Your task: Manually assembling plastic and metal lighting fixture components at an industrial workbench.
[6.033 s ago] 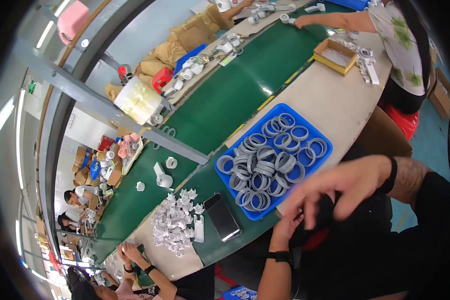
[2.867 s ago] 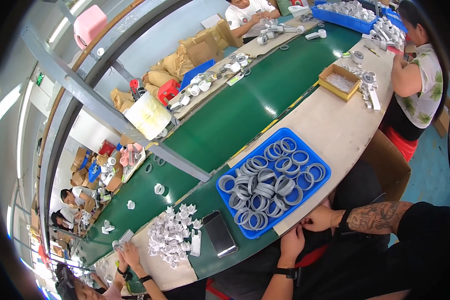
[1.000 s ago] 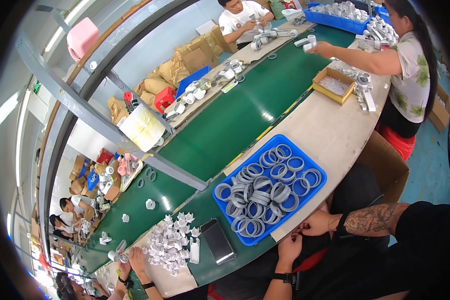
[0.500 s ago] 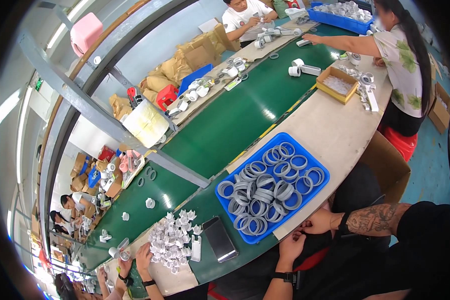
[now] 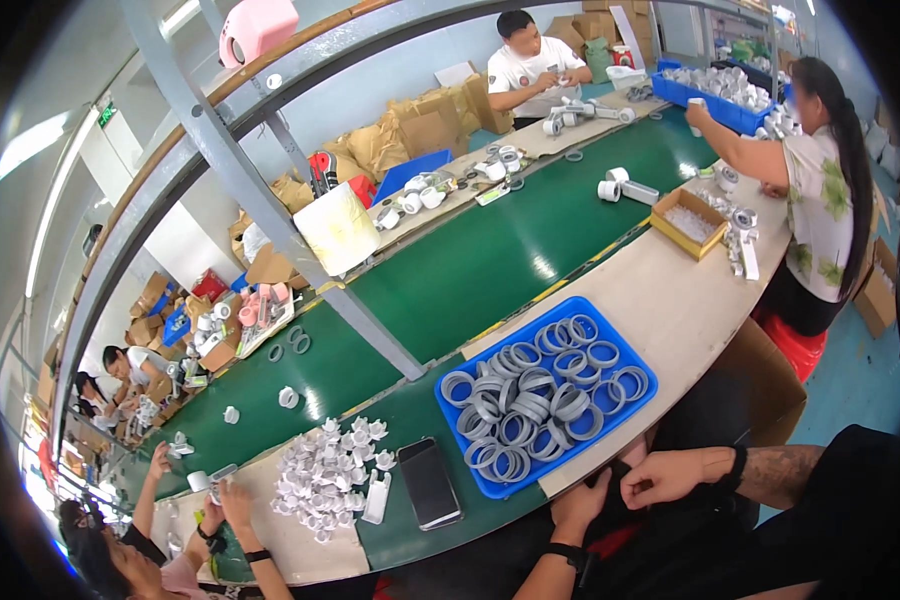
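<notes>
In my lap, just under the table's near edge, my left hand reaches up from the lower edge, a black band on its wrist. Its fingers stretch forward, partly in shadow, and nothing shows in them. Close to its right, my right hand comes in from the right with its fingers curled in, and no object shows in them. The hands are apart. Nearest to both is a blue tray on the table, filled with several grey rings. To the tray's left a dark phone lies flat.
Small white plastic parts are heaped left of the phone. A green conveyor belt runs behind the tray, with a metal post at its near edge. A yellow box stands at the right, by a co-worker. Other people work around the belt.
My view has shifted. My hands, close together before, have separated, the right one curled in. At the lower left a co-worker's arm has lifted toward the belt; the right co-worker now holds up a white part.
</notes>
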Motion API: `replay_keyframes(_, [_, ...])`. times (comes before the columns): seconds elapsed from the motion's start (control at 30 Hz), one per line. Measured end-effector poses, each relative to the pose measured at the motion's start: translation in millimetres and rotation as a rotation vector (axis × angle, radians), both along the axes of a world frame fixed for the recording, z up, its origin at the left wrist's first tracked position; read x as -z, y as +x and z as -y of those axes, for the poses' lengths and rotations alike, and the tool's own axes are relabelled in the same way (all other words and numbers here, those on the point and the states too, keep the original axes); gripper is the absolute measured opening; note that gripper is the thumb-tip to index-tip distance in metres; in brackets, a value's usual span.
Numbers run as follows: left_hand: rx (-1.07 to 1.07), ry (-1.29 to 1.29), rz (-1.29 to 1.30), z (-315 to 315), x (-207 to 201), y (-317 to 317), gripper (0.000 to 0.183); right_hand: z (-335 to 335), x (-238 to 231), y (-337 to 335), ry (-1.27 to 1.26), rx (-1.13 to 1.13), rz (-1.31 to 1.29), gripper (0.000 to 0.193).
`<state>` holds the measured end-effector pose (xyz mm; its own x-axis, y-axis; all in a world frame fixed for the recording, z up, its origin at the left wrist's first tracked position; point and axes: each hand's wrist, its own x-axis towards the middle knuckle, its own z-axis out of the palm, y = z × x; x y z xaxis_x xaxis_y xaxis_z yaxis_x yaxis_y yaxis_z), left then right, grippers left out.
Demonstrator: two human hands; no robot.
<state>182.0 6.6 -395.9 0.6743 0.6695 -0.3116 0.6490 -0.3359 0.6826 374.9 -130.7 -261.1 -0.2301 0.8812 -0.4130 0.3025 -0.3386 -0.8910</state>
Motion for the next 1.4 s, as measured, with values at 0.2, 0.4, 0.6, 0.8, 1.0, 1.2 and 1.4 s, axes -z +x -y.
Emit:
replay_keyframes(0.2, [0.198, 0.128, -0.154, 16, 6, 6, 0.087, -27, -36, 95, 0.454, 0.825, 0.457, 0.007])
replay_keyframes(0.4, [0.333, -0.115, -0.372, 5, -13, -5, 0.098, -64, 22, 124, 0.464, 1.101, 0.678, 0.009])
replay_keyframes(0.6, [0.332, 0.01, -0.29, 14, -41, -12, 0.101, -58, 14, 111, 0.448, 1.032, 0.793, 0.009])
replay_keyframes(0.8, [0.399, -0.188, -0.324, 14, -61, -7, 0.11, -45, 19, 122, 0.534, 1.0, 0.918, 0.007])
replay_keyframes(1.0, [0.364, -0.056, -0.36, 32, -48, 1, 0.108, -36, 18, 130, 0.558, 0.984, 0.935, 0.007])
replay_keyframes(1.2, [0.372, -0.045, -0.411, 51, -67, 8, 0.108, -23, 14, 133, 0.562, 1.005, 0.925, 0.007])
replay_keyframes(1.4, [0.405, -0.02, -0.479, 68, -72, 12, 0.111, -12, 11, 132, 0.543, 0.987, 0.929, 0.007])
